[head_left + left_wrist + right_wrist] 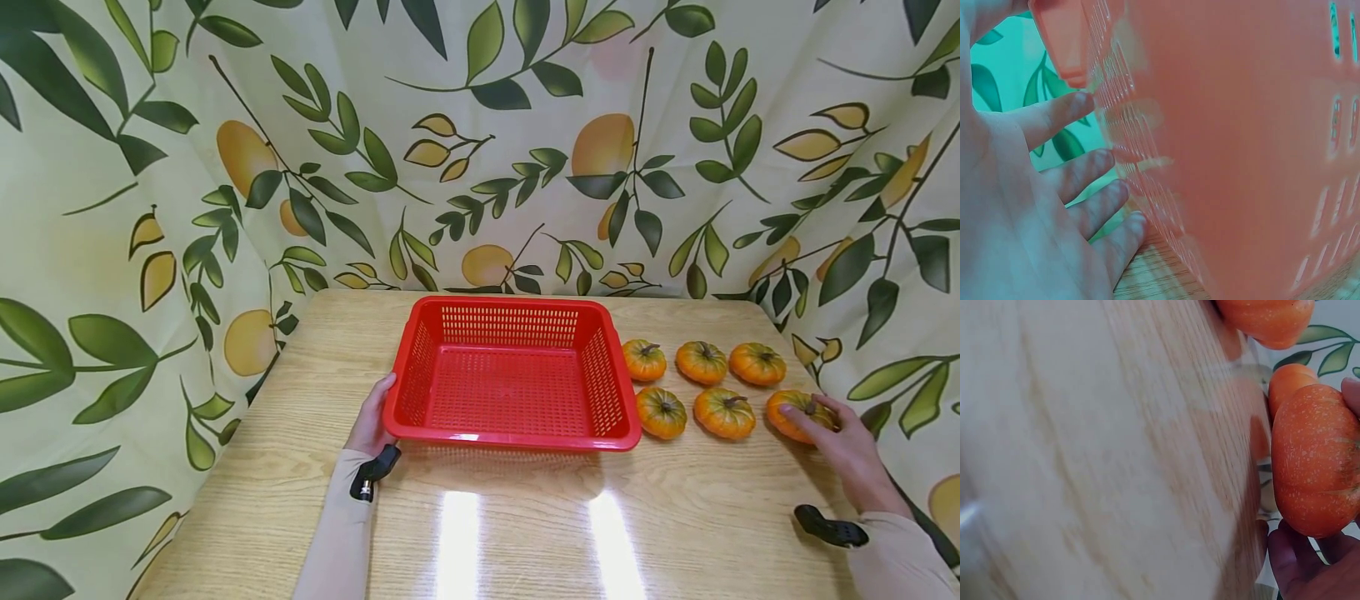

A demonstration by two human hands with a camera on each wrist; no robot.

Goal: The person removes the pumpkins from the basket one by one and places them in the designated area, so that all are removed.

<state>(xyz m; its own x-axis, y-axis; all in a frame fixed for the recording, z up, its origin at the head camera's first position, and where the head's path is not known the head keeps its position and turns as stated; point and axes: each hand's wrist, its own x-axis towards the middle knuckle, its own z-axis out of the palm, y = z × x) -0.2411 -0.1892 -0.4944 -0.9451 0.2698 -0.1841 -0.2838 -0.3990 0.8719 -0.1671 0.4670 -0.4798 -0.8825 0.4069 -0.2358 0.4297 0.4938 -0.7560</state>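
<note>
A red plastic basket (506,387) with slotted walls sits on the table, showing a bare inside. My left hand (371,419) is at its left side. In the left wrist view the nearly straight, spread fingers (1094,172) touch the outer wall below the rim, with the thumb up by the rim. At the far right, my right hand (847,446) grips a small orange pumpkin (787,414) between thumb and fingers. The right wrist view shows this pumpkin (1316,462) with fingertips against its side. Whether it is off the table cannot be told.
Several more small pumpkins (726,413) stand in two rows right of the basket, the nearest close to its wall. The wooden table (525,533) ends at a leaf-patterned cloth (495,167) behind and at both sides.
</note>
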